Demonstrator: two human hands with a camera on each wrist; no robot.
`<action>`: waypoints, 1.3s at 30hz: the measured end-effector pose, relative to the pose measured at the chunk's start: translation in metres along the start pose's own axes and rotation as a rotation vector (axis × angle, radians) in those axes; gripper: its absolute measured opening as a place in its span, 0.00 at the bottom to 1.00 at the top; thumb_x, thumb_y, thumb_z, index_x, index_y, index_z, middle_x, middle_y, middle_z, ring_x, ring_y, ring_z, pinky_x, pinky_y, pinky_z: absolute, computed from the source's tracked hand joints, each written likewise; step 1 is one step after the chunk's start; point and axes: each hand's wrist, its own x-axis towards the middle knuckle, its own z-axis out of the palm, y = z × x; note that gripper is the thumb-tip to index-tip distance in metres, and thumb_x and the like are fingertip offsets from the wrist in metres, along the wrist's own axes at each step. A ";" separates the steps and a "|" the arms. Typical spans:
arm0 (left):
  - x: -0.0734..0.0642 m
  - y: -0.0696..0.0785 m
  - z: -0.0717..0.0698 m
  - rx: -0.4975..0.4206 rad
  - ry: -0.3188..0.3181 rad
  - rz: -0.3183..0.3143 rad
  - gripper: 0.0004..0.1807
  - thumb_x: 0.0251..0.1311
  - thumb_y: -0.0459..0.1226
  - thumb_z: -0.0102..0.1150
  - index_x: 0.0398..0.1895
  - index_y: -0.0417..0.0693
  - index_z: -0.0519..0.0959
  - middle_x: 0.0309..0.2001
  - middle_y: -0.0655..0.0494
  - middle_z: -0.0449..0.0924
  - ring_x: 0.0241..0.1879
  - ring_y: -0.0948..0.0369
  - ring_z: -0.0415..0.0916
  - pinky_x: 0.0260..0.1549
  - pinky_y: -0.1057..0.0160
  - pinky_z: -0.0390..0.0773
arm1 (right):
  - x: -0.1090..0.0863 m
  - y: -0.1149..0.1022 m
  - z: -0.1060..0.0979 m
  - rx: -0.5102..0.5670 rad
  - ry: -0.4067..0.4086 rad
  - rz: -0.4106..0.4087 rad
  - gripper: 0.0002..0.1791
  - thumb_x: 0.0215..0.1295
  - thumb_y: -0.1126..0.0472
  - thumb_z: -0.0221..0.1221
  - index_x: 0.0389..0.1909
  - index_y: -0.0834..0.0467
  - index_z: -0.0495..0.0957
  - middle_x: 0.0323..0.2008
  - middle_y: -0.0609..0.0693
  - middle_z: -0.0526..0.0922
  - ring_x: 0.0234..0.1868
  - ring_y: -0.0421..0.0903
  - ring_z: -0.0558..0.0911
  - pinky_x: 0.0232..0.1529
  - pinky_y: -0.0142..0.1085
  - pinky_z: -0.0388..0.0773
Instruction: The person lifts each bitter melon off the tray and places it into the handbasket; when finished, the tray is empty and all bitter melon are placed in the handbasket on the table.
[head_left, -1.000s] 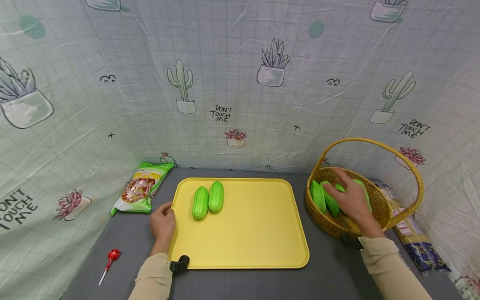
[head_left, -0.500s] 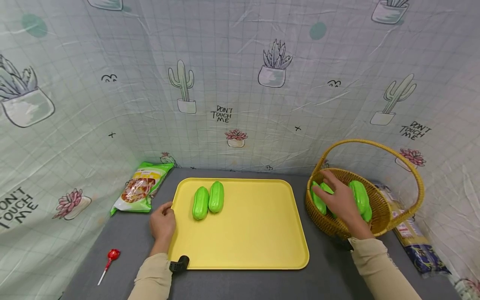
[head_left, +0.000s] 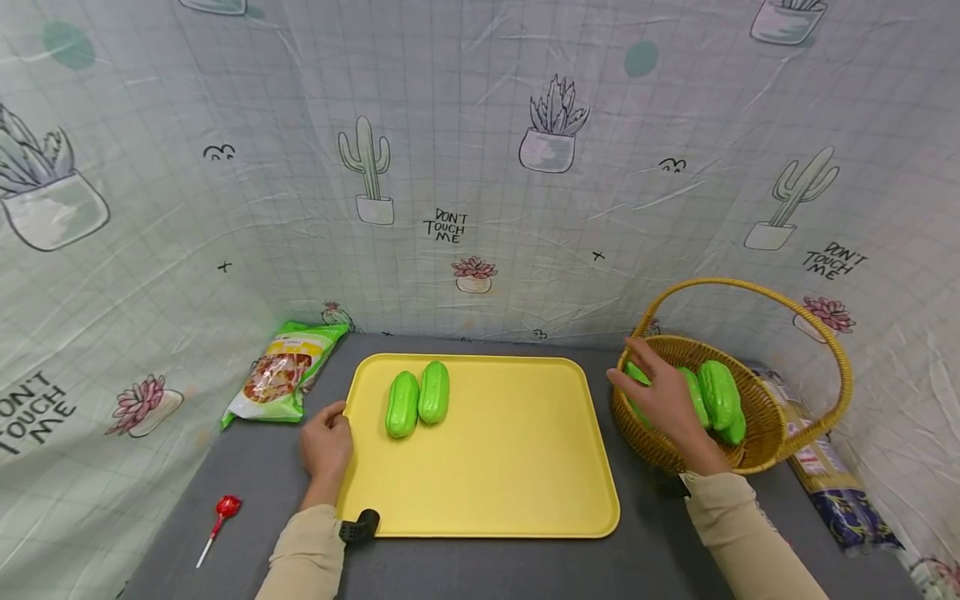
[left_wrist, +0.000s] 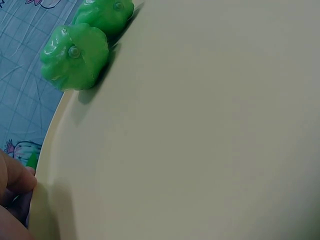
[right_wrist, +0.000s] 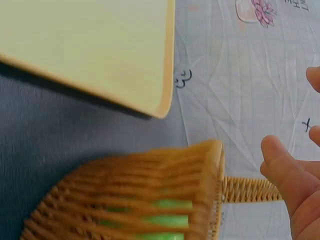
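Observation:
My left hand (head_left: pixel 327 442) is at the left rim of a yellow tray (head_left: pixel 517 450), its curled fingers holding the edge. Two glossy, ribbed green toy cucumbers (head_left: pixel 402 405) lie side by side on the tray's upper left; their lobed ends (left_wrist: pixel 75 55) face the left wrist camera. My right hand (head_left: pixel 663 400) hovers over the left side of a wicker basket (head_left: pixel 765 425), thumb and fingers spread apart, nothing held. Several more green toy cucumbers (head_left: pixel 718 396) lie in the basket, some partly hidden by the hand. Through the weave, the right wrist view shows green (right_wrist: pixel 167 220).
The basket's tall handle (head_left: pixel 840 367) arches over it. A pasta packet (head_left: pixel 832 475) lies to its right. Left of the tray are a green and white snack bag (head_left: pixel 281 375) and a red lollipop (head_left: pixel 227 507). A printed cloth (head_left: pixel 480 167) hangs behind.
My right hand has shifted left over the basket, uncovering more cucumbers at its right side. The left hand and the two cucumbers on the tray have stayed put.

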 end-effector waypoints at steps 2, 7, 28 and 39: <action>0.000 0.000 0.000 0.001 0.001 0.001 0.20 0.72 0.32 0.44 0.59 0.39 0.82 0.56 0.36 0.83 0.56 0.40 0.79 0.49 0.44 0.75 | 0.001 -0.002 0.004 0.003 -0.006 -0.005 0.41 0.74 0.46 0.59 0.80 0.56 0.56 0.79 0.64 0.58 0.74 0.66 0.67 0.62 0.61 0.75; 0.001 0.000 0.001 -0.005 0.000 0.003 0.20 0.72 0.32 0.44 0.59 0.38 0.82 0.57 0.35 0.83 0.56 0.40 0.79 0.50 0.44 0.76 | 0.004 -0.008 0.015 0.014 -0.026 -0.008 0.40 0.74 0.46 0.59 0.80 0.55 0.57 0.79 0.64 0.58 0.74 0.66 0.67 0.61 0.62 0.76; 0.001 0.001 0.002 -0.002 0.004 -0.010 0.20 0.72 0.32 0.44 0.58 0.39 0.83 0.56 0.36 0.83 0.56 0.41 0.79 0.48 0.46 0.75 | 0.008 -0.028 0.054 0.169 -0.089 0.009 0.40 0.72 0.46 0.61 0.79 0.53 0.59 0.82 0.58 0.50 0.77 0.63 0.64 0.63 0.58 0.76; 0.001 0.000 0.002 -0.003 0.011 -0.003 0.20 0.72 0.32 0.44 0.58 0.38 0.83 0.56 0.36 0.83 0.56 0.40 0.78 0.50 0.44 0.75 | 0.007 -0.041 0.072 0.243 -0.118 -0.018 0.41 0.70 0.45 0.63 0.79 0.51 0.59 0.82 0.55 0.54 0.76 0.61 0.66 0.62 0.56 0.78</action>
